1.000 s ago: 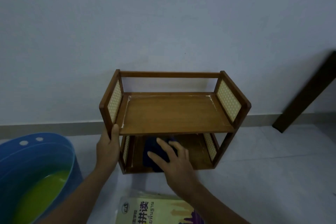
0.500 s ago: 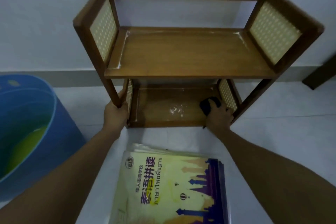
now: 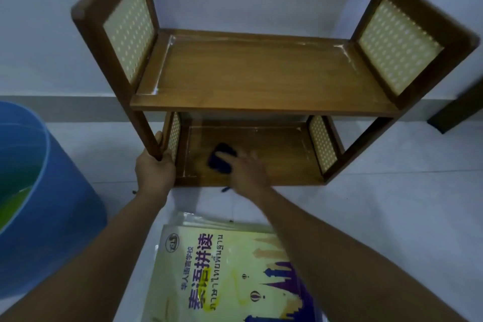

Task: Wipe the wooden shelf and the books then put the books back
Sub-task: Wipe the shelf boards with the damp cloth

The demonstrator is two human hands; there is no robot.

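Head view: cloth [image 3: 220,158] under right hand [image 3: 248,174], lower shelf [image 3: 282,157].

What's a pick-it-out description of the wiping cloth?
Find the two-tier wooden shelf against the wall, then its lower board. The dark blue cloth lies left of centre there, under the right hand; it is the only dark, soft thing on the wood.

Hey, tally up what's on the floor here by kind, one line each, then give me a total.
Wooden shelf: 1
Dark blue cloth: 1
Blue bucket: 1
Stack of books: 1 stack; only the top cover shows, so the number of books is unclear
Total: 4
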